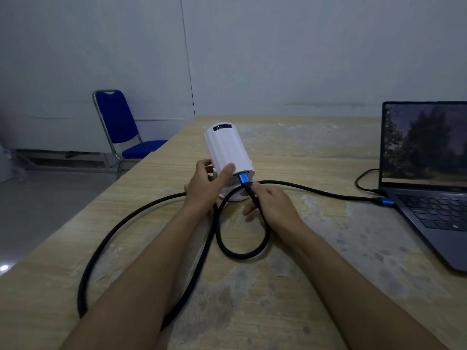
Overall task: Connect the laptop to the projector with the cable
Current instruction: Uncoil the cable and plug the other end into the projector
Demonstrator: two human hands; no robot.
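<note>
A white cylindrical projector (226, 147) stands tilted on the wooden table (316, 248). My left hand (204, 188) grips its near end, thumb on top. A thick black cable (141, 218) loops across the table. One blue plug (244, 180) of the cable sits in the projector's rear port. My right hand (271, 203) holds the cable just behind that plug. The other blue plug (384, 201) is in the left side of the open laptop (429, 173) at the right, whose screen shows trees.
A thinner black wire (364, 181) also runs into the laptop's left side. A blue chair (121, 127) stands beyond the table's left edge, in front of a grey wall. The table's left edge runs diagonally past the cable loop.
</note>
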